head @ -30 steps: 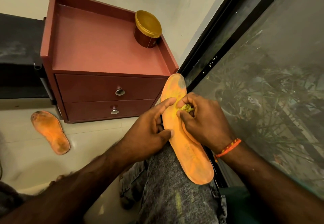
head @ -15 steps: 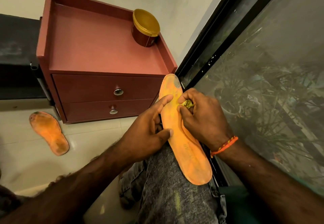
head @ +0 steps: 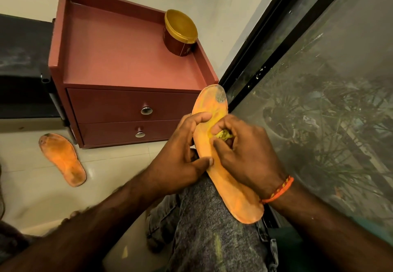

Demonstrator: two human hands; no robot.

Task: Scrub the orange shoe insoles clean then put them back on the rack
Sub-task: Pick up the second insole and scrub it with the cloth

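An orange insole (head: 231, 188) lies along my grey-jeaned knee, its grey-stained toe end pointing up towards the cabinet. My left hand (head: 180, 161) grips its left edge, thumb on the near side and forefinger over the top. My right hand (head: 244, 152) pinches a small yellow-green scrub pad (head: 223, 136) against the insole's upper middle. A second orange insole (head: 62, 159), dirty and darkened at both ends, lies flat on the pale floor tiles at the left.
A red-brown two-drawer cabinet (head: 131, 110) stands against the wall, with a gold-lidded round tin (head: 179, 33) on its top at the back right. A dark-framed glass pane (head: 319, 101) runs along the right. A dark surface sits at the far left.
My right hand and the pad have shifted slightly down the insole, and my left forefinger has curled further over the edge. The view tilted a little.
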